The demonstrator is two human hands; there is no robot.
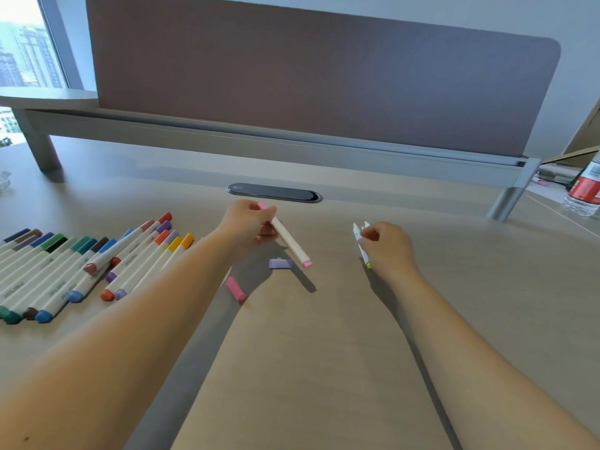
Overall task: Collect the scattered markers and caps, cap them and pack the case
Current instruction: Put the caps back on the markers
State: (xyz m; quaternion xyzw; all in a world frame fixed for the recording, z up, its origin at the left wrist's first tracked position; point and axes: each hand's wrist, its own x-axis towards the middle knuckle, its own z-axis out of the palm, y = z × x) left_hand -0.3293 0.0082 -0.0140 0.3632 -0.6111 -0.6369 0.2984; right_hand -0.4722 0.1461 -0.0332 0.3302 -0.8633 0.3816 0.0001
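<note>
Left hand [248,224] pinching a white pink-tipped marker [290,239]; right hand [388,246] gripping two white markers [358,237]. On the beige counter [324,352]: loose pink cap [236,288], lilac cap [280,263], capped marker pile [81,264] at left. No case visible; capping, packing remain.

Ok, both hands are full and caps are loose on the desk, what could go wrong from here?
Two loose caps, pink cap and purple cap, lie close together below the left hand; its pink marker could get the wrong one. The right hand grips two markers, leaving no free fingers for capping.
</note>
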